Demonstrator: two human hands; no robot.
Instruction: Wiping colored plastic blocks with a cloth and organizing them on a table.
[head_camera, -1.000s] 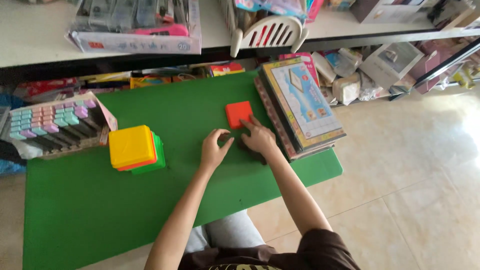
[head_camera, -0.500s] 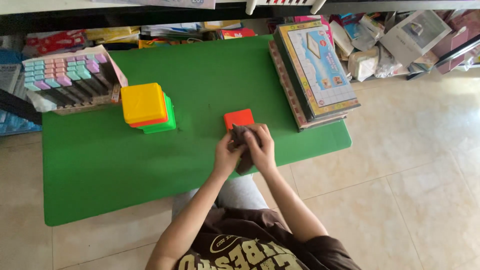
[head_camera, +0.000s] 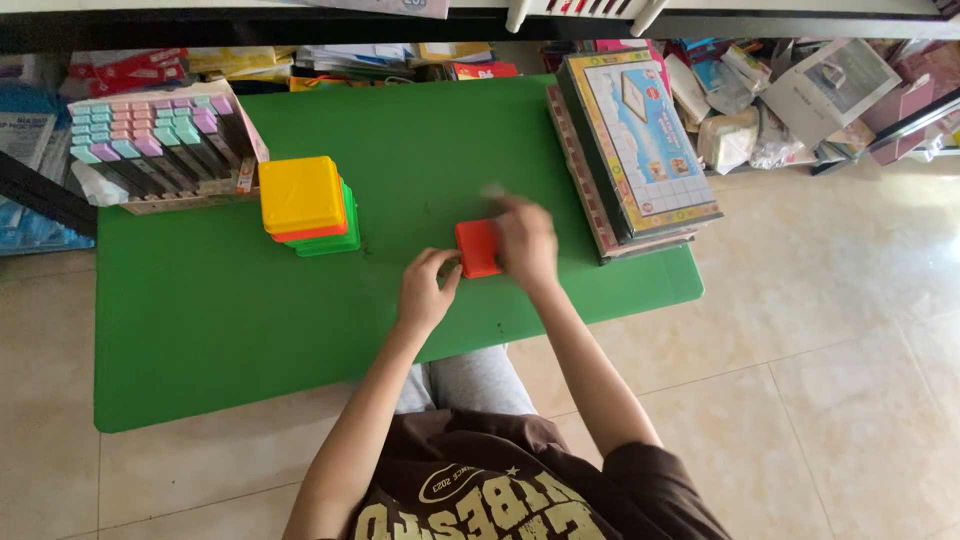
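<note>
Hands, left (head_camera: 425, 292) and right (head_camera: 525, 240), against red square box (head_camera: 477, 248) on green table (head_camera: 200, 320)

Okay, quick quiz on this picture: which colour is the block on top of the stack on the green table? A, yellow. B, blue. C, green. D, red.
A: the stack of blocks shows a yellow block on top, with an orange-red layer and a green block beneath it; it stands on the green table, apart from the left hand and the right hand, which are at the red block.
</note>
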